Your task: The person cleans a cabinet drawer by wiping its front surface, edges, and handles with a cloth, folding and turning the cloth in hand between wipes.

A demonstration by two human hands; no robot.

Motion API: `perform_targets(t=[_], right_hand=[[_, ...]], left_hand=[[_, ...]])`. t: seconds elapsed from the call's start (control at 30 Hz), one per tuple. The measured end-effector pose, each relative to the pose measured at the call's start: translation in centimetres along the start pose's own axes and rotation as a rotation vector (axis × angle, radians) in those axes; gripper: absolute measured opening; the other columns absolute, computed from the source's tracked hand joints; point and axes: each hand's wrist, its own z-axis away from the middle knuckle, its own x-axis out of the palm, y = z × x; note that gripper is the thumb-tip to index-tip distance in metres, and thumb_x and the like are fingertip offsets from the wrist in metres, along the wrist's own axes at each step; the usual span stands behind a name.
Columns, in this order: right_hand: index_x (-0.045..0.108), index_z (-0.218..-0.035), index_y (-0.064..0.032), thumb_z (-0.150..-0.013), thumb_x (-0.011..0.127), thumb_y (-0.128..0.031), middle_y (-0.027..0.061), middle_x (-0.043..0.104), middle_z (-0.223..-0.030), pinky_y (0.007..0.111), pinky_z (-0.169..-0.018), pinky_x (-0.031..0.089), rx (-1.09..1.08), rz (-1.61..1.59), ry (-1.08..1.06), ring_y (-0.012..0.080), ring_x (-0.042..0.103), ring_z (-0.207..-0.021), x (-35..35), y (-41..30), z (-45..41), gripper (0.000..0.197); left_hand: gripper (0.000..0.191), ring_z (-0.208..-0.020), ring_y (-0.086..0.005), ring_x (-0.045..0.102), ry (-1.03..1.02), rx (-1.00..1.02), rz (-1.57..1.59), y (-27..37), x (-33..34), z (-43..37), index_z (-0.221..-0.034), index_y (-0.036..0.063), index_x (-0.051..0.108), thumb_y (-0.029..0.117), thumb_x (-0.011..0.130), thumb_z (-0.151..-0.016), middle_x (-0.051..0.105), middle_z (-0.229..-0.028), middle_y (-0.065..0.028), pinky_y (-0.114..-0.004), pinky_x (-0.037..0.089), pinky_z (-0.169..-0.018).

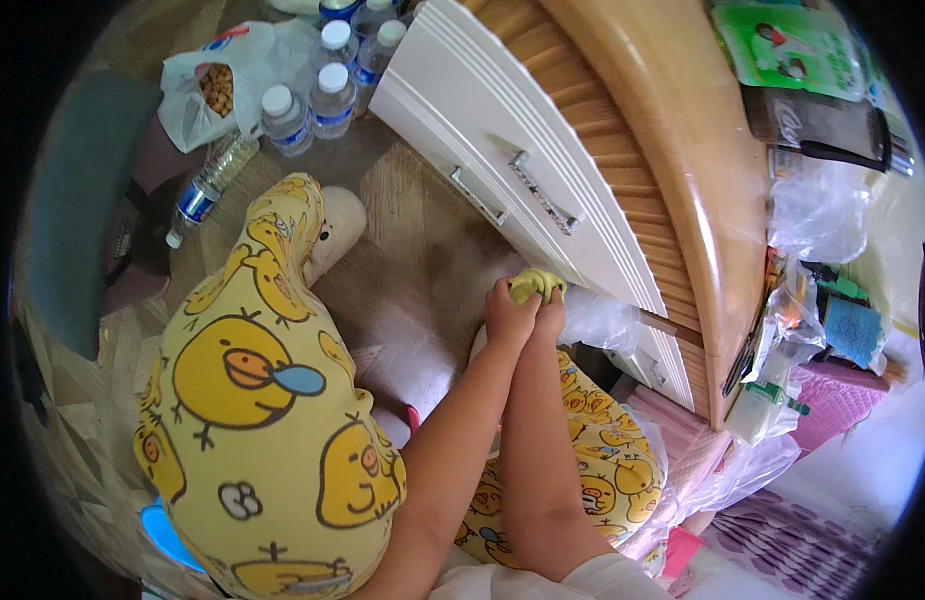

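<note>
My left hand (pixel 503 315) and my right hand (pixel 551 319) are pressed together beyond my knees. Between them they grip a bunched, twisted yellow-green cloth (pixel 536 285), mostly above the fingers. Below the hands the floor (pixel 425 247) shows, and a clear plastic bag (pixel 601 319) hangs just to their right. Yellow trousers with a cartoon chick print (pixel 282 390) cover my bent legs, and one light slipper (pixel 341 229) shows past the left trouser cuff.
A white drawer front (pixel 507 142) with metal handles slants under a curved wooden tabletop (pixel 657 112). Several capped bottles (pixel 332 94) stand at the upper left by a white plastic bag (pixel 181 112) with brown contents. Another bottle (pixel 207 187) lies on the floor.
</note>
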Motion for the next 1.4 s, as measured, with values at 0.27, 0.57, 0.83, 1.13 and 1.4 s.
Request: perform_targets(t=[0.27,0.57,0.83,1.13,1.4], right_hand=[[0.043,-0.109,0.003,-0.083,0.048,-0.019,0.0176,0.052,-0.097,0.037,-0.067,0.049,-0.209,0.083,0.068,0.0274,0.056,-0.081,1.7,0.1,0.2,0.034],[0.044,-0.107,0.0053,-0.084,0.047,-0.02,0.0175,0.052,-0.098,0.039,-0.067,0.05,-0.135,-0.026,0.105,0.0293,0.055,-0.083,2.0,-0.4,-0.4,0.034],[0.044,-0.107,0.0034,-0.088,0.038,-0.022,0.0177,0.052,-0.1,0.044,-0.077,0.045,0.103,-0.189,-0.048,0.0319,0.053,-0.089,4.6,-0.6,1.5,0.033],[0.045,-0.105,0.0032,-0.087,0.042,-0.018,0.0162,0.053,-0.098,0.043,-0.074,0.047,0.194,-0.252,-0.11,0.0303,0.055,-0.086,8.4,0.5,3.6,0.028],[0.046,-0.103,0.0029,-0.084,0.045,-0.01,0.0148,0.054,-0.092,0.04,-0.067,0.05,0.138,-0.179,-0.234,0.0276,0.057,-0.079,11.3,2.4,3.9,0.022]], left_hand=[[0.041,-0.093,-0.0354,0.05,-0.069,0.095,0.082,-0.8,-0.2,-1.6,-0.101,-0.0004,0.049,0.018,0.059,-0.066,0.053,-0.098,-0.0211,-0.039,0.04,-0.081],[0.038,-0.089,-0.0358,0.052,-0.064,0.053,0.099,0.6,0.2,-1.8,-0.097,-0.0017,0.049,0.017,0.059,-0.065,0.053,-0.094,-0.0223,-0.039,0.041,-0.078],[0.036,-0.086,-0.034,0.054,0.059,0.08,0.129,1.6,-0.9,-2.6,-0.095,-0.0005,0.049,0.017,0.058,-0.065,0.055,-0.09,-0.0211,-0.038,0.042,-0.076],[0.034,-0.086,-0.0297,0.055,0.131,0.082,0.189,3.6,-4.1,-4.1,-0.095,0.0021,0.049,0.017,0.057,-0.066,0.056,-0.092,-0.0178,-0.035,0.043,-0.076],[0.03,-0.085,-0.0199,0.052,0.231,0.12,0.285,5.0,-6.5,-5.4,-0.097,-0.0002,0.047,0.011,0.054,-0.07,0.053,-0.091,-0.0134,-0.03,0.042,-0.075]])
